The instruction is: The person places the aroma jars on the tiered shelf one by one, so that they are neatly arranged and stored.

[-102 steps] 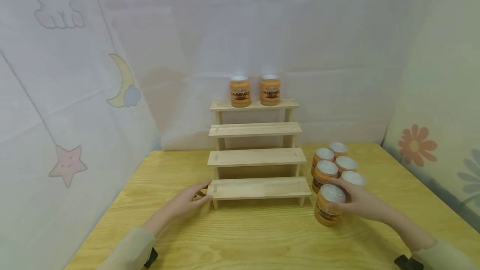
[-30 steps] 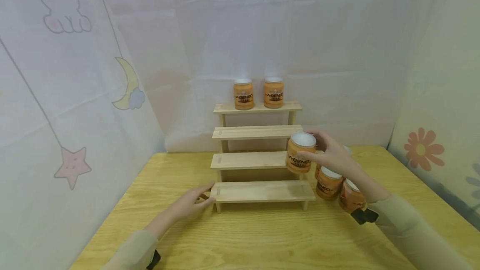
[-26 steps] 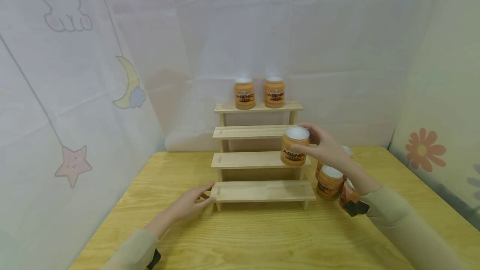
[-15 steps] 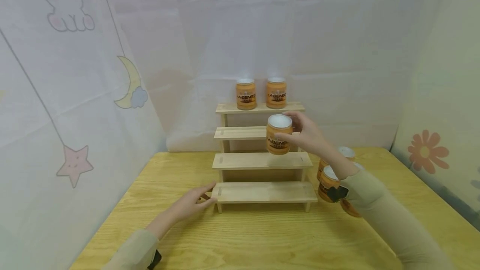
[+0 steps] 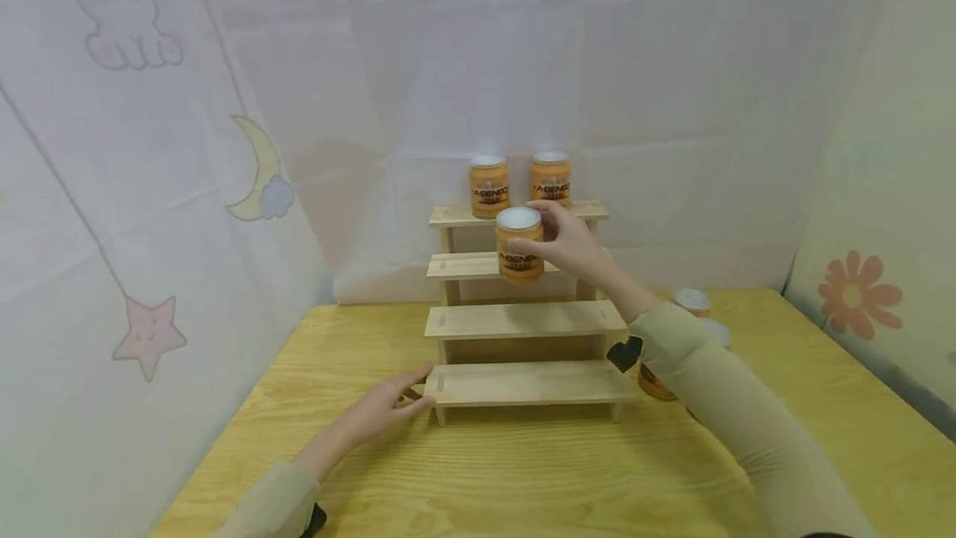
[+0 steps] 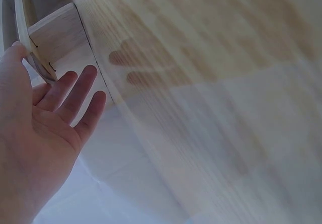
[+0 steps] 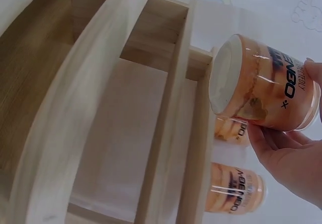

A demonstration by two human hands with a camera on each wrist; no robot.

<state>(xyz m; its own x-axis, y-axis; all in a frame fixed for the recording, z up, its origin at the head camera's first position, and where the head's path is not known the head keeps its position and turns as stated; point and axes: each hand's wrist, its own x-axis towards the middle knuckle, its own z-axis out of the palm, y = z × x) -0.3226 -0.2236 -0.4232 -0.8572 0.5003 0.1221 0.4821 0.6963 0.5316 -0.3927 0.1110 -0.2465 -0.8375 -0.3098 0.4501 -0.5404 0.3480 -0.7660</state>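
Observation:
My right hand grips an orange jar with a white lid, upright in front of the third step of a wooden step shelf. In the right wrist view the jar is between thumb and fingers, its base apart from the boards. My left hand is at the left end of the lowest step, thumb at the front corner and forefinger at the back one. The left wrist view shows its other fingers extended off the wood. Two matching jars, left and right, stand on the top step.
Several more jars stand on the wooden table right of the shelf, partly hidden behind the right forearm. A pale cloth backdrop hangs behind, and printed side cloths flank the table.
My right hand took a jar from the group at right, lifted it and carried it leftward and up to the shelf's third step. My left hand stays at the lowest step's end.

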